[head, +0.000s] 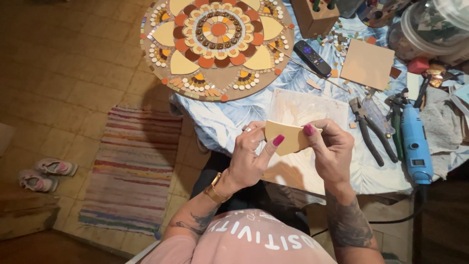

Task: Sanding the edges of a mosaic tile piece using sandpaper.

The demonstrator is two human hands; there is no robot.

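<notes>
Both hands, left hand point(246, 161) and right hand point(332, 149), hold a tan tile piece point(288, 138) above the tabletop point(224, 122), fingers pinching its two ends, pliers point(369, 128) nearby.

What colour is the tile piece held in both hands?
Pale yellow-tan tile piece, plain and unpatterned; seen in the head view.

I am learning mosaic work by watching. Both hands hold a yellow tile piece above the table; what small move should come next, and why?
Probably lower the yellow tile piece to the table: the left hand and right hand pinch it in the air, and the pliers lie beside them.
</notes>
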